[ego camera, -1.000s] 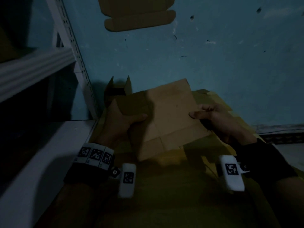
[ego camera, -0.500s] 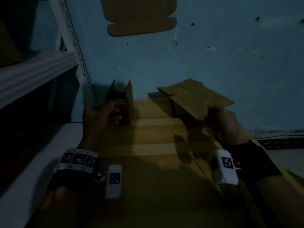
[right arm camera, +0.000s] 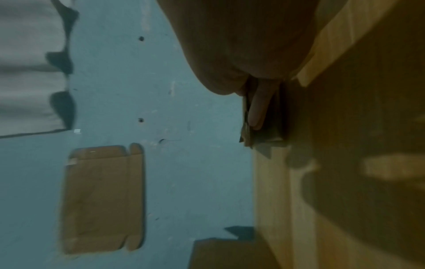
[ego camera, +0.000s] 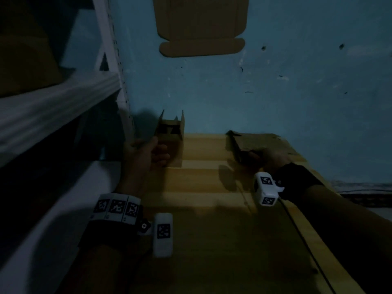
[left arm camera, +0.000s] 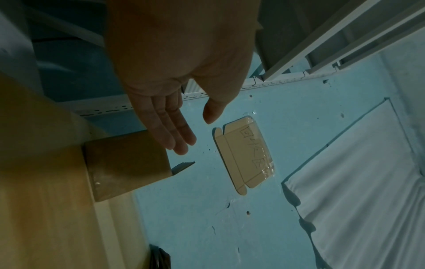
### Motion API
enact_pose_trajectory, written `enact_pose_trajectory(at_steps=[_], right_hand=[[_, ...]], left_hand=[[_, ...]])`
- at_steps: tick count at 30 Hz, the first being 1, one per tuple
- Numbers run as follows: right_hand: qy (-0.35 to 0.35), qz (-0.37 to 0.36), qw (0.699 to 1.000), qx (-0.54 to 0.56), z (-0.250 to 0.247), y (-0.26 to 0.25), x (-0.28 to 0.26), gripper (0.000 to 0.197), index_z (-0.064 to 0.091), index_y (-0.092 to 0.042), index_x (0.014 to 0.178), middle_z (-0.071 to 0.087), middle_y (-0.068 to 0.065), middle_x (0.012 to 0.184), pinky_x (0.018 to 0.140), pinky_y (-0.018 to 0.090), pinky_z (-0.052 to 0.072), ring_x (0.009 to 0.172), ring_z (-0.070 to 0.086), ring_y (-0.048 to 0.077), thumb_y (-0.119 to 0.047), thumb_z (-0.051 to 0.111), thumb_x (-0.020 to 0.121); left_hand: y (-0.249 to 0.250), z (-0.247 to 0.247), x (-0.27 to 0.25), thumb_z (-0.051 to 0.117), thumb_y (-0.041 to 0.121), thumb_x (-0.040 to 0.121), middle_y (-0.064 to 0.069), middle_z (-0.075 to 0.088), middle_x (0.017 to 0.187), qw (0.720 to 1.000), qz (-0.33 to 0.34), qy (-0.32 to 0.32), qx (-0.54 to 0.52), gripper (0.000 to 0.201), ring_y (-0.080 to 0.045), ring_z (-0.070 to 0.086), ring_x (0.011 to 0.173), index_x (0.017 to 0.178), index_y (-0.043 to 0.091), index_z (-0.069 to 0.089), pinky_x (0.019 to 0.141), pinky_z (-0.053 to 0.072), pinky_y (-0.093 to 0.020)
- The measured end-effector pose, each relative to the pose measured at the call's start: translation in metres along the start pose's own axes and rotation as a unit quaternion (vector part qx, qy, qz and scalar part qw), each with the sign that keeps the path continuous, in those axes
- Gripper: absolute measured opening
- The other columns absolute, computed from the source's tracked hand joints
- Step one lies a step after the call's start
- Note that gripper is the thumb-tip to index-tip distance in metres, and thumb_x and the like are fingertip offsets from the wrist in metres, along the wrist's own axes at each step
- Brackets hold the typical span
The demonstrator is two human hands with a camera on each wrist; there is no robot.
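Note:
A small brown cardboard box (ego camera: 170, 141) stands open-topped at the far left of the wooden table (ego camera: 201, 187). My left hand (ego camera: 158, 149) is beside its left wall with straight, spread fingers (left arm camera: 174, 136) and holds nothing; whether it touches the box (left arm camera: 126, 163) I cannot tell. At the far right lies a flat folded cardboard blank (ego camera: 261, 141), low over the table. My right hand (ego camera: 258, 154) pinches its near edge. In the right wrist view one finger (right arm camera: 260, 109) lies along the dark cardboard (right arm camera: 269, 134).
A white metal shelf rack (ego camera: 53, 107) rises at the left, with a white surface (ego camera: 42, 219) below it. A flattened carton (ego camera: 201, 28) is taped to the blue wall straight ahead. The table edge runs diagonally on the right.
Both hands held the cardboard blank a second ago. The left hand let go and moved left to the small box. The right hand carried the blank right and lowered it.

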State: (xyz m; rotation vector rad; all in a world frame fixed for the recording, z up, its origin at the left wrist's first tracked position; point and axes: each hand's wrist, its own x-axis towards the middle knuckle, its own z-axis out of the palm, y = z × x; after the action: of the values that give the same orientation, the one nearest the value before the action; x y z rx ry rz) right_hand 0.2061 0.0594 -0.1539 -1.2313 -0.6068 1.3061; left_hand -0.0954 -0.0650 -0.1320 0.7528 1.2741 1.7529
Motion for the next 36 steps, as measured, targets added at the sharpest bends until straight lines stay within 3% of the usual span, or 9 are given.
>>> enact_pose_trajectory(at_steps=[3,11,14,16,19,24,28,33,36], right_hand=[[0.057,-0.076,0.949,-0.301,-0.016,0.010,0.030,0.046,0.048,-0.005,0.145,0.050,0.021,0.146,0.111,0.044,0.039,0.132,0.050,0.037,-0.027,0.051,0.104],[0.082,-0.174,0.903,-0.384,0.006,0.011,-0.023,0.049,0.036,-0.006,0.152,0.045,0.016,0.150,0.112,0.036,0.040,0.137,0.046,0.034,-0.012,0.047,0.105],[0.056,-0.133,0.980,-0.135,0.020,0.011,-0.022,0.047,0.042,-0.003,0.147,0.055,0.012,0.139,0.084,0.035,0.054,0.108,0.062,0.026,-0.013,0.053,0.102],[0.073,-0.146,0.974,-0.158,0.029,0.015,-0.022,0.049,0.045,0.000,0.144,0.060,0.013,0.133,0.064,0.027,0.049,0.095,0.060,0.022,-0.016,0.059,0.100],[0.032,-0.185,0.959,-0.212,0.058,0.023,-0.038,0.051,0.047,0.003,0.140,0.061,0.016,0.130,0.066,0.027,0.049,0.096,0.057,0.024,-0.016,0.064,0.096],[-0.141,-0.372,0.842,-0.364,0.119,0.037,-0.084,0.068,0.035,-0.032,0.148,0.035,0.008,0.140,0.103,0.036,0.044,0.125,0.045,0.027,-0.024,0.072,0.090],[-0.205,-0.405,0.743,-0.492,0.152,0.046,-0.097,0.073,0.039,-0.030,0.150,0.014,0.019,0.156,0.114,0.037,0.034,0.143,0.027,0.037,-0.031,0.075,0.086],[-0.208,-0.320,0.665,-0.642,0.173,0.054,-0.075,0.075,0.042,-0.019,0.147,0.046,0.019,0.138,0.091,0.039,0.048,0.126,0.045,0.039,-0.041,0.075,0.083],[-0.211,-0.276,0.698,-0.626,0.171,0.049,-0.069,0.063,0.049,-0.009,0.136,0.061,0.014,0.125,0.080,0.037,0.054,0.106,0.061,0.030,-0.031,0.076,0.084]], left_hand=[[0.000,-0.007,0.005,0.062,0.020,0.096,-0.018,0.070,0.096,1.000,0.000,0.009,-0.004,0.047,-0.017,0.068,0.055,0.133,-0.002,0.044,0.047,0.055,-0.025],[0.009,-0.013,0.001,0.063,0.019,0.095,-0.018,0.070,0.091,1.000,-0.005,0.004,-0.030,0.031,-0.021,0.066,0.060,0.120,0.007,0.049,0.052,0.054,-0.030],[0.012,-0.015,-0.001,0.062,0.016,0.096,-0.017,0.068,0.089,0.999,-0.011,0.008,-0.036,0.031,-0.019,0.064,0.058,0.121,0.005,0.047,0.049,0.053,-0.028],[0.013,-0.016,-0.001,0.063,0.016,0.094,-0.018,0.069,0.090,0.999,-0.011,0.011,-0.038,0.036,-0.019,0.064,0.057,0.123,0.005,0.045,0.051,0.054,-0.029],[0.014,-0.016,-0.003,0.063,0.015,0.094,-0.021,0.068,0.095,0.999,-0.007,0.018,-0.042,0.035,-0.020,0.063,0.059,0.123,0.005,0.045,0.053,0.054,-0.030],[0.014,-0.017,-0.001,0.061,0.012,0.095,-0.014,0.068,0.087,0.998,-0.021,0.027,-0.052,0.041,-0.015,0.062,0.054,0.130,0.006,0.043,0.051,0.053,-0.027],[0.012,-0.020,-0.001,0.062,0.014,0.093,-0.016,0.071,0.095,0.998,-0.029,0.028,-0.050,0.041,-0.015,0.067,0.055,0.130,0.007,0.045,0.049,0.054,-0.026],[0.011,-0.023,0.001,0.062,0.015,0.092,-0.016,0.072,0.098,0.998,-0.042,0.031,-0.046,0.040,-0.018,0.069,0.060,0.128,0.005,0.049,0.054,0.056,-0.029],[0.008,-0.023,0.000,0.061,0.014,0.093,-0.018,0.072,0.101,0.998,-0.046,0.019,-0.036,0.033,-0.018,0.070,0.063,0.123,0.004,0.054,0.054,0.057,-0.028]])
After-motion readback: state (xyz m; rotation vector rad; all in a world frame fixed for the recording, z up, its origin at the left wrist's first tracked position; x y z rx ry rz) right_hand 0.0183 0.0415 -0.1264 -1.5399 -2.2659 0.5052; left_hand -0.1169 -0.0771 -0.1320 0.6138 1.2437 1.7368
